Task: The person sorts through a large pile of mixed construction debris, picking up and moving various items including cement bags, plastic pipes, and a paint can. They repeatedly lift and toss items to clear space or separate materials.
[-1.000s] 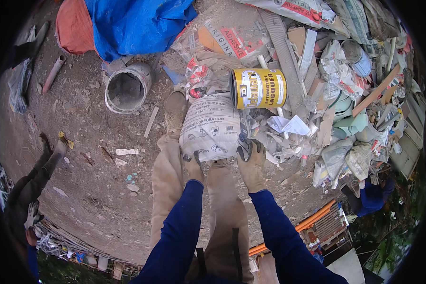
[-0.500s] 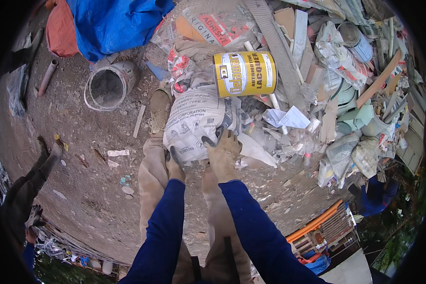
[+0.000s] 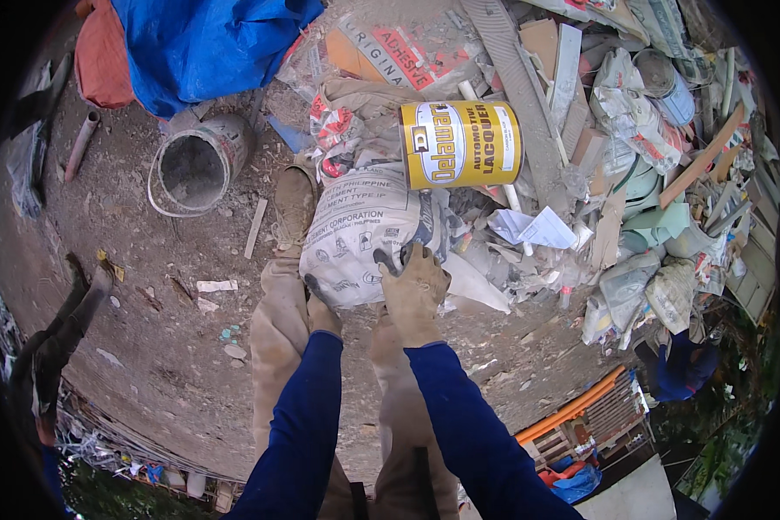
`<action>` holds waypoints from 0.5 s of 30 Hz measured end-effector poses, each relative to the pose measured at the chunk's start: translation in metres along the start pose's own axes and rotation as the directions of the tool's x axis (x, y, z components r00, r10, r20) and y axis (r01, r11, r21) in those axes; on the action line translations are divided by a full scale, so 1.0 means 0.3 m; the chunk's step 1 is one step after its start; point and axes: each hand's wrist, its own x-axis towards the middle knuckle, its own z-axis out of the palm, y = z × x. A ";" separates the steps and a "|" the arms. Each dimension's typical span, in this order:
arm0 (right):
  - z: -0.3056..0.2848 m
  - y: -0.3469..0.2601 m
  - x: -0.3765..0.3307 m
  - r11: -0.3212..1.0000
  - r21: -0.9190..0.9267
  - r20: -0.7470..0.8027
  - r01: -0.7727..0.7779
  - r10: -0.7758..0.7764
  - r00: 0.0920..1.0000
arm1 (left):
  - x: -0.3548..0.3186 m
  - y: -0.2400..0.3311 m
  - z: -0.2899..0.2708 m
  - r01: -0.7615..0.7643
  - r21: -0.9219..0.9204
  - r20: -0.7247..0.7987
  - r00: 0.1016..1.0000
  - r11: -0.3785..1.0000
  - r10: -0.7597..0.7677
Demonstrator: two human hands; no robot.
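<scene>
A filled white cement sack [image 3: 352, 236] with dark print lies on the ground between my feet. Both hands wear tan gloves with dark fingertips. At the sack's near left corner, my left hand [image 3: 322, 312] holds its edge, thumb on top and the other fingers hidden. My right hand [image 3: 416, 295] grips the near right part, its fingers bent into the dark-printed fold. Just beyond the sack, a yellow lacquer can [image 3: 462, 145] lies on its side among crumpled plastic.
A grey-crusted bucket [image 3: 195, 169] stands at left, below a blue tarp [image 3: 208, 52]. Debris with boards [image 3: 529, 104], plastic bags and a white paper [image 3: 536, 227] spreads rightward. One person's legs [image 3: 61, 334] show at far left; another person [image 3: 680, 364] is at right.
My hands stay on the sack, with the right fingers slightly more bent. The view has shifted a little. At far left, the other person's gloved hand has moved lower.
</scene>
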 end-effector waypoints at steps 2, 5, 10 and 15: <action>0.008 -0.008 -0.003 1.000 0.010 -0.105 0.011 -0.009 0.994 | -0.001 -0.015 0.030 -0.058 -0.228 0.026 0.997 0.972 0.066; 0.031 -0.004 -0.019 0.995 0.096 -0.157 -0.016 0.031 0.987 | -0.027 -0.005 0.082 -0.109 -0.162 -0.207 0.975 0.981 0.074; 0.094 0.028 -0.025 0.964 0.254 -0.177 -0.077 0.124 0.976 | -0.090 0.080 0.125 -0.035 -0.250 -0.130 0.991 0.968 0.002; 0.141 0.031 0.013 0.958 0.259 -0.188 -0.120 0.172 0.967 | -0.083 0.085 0.114 -0.208 0.121 -0.139 0.965 0.971 0.224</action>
